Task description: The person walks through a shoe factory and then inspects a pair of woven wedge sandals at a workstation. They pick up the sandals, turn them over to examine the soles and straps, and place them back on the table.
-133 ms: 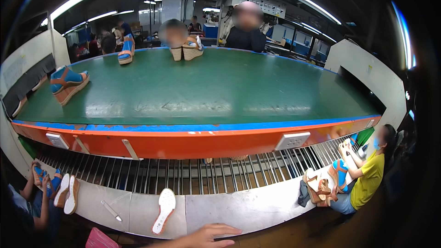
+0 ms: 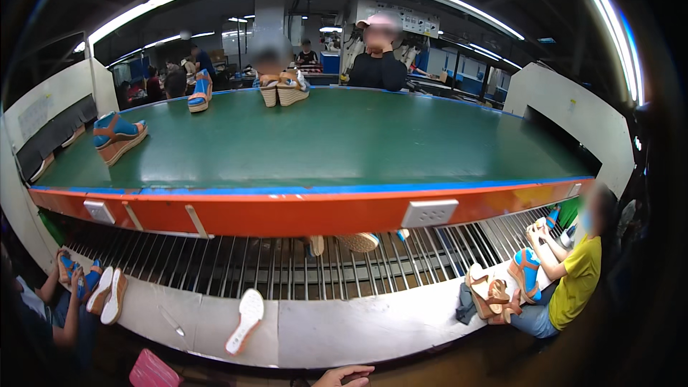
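My left hand (image 2: 344, 376) shows only in part at the lower edge, just below the metal ledge (image 2: 322, 330). Its visible fingers point right, with the thumb apart from them, and I see nothing held. My right hand is out of view. Up and to the left of my hand, one white shoe sole (image 2: 247, 320) with an orange-brown edge lies flat on the ledge. Farther left lies a slim pale pen-like tool (image 2: 172, 321). A pink-red object (image 2: 154, 370), too cut off to name, sits below the ledge.
A green conveyor belt (image 2: 344, 150) carries several wedge sandals (image 2: 120, 137) behind an orange rail (image 2: 322, 216). Under it, metal rollers (image 2: 215, 272) carry more shoes (image 2: 358, 242). Co-workers handle shoes at left and right; wedge sandals (image 2: 487, 290) stand by the yellow-shirted person (image 2: 582, 279).
My left hand has dropped lower in the picture, and its forearm is mostly out of view. The view has shifted, and more shoes show on the rollers beneath the belt.
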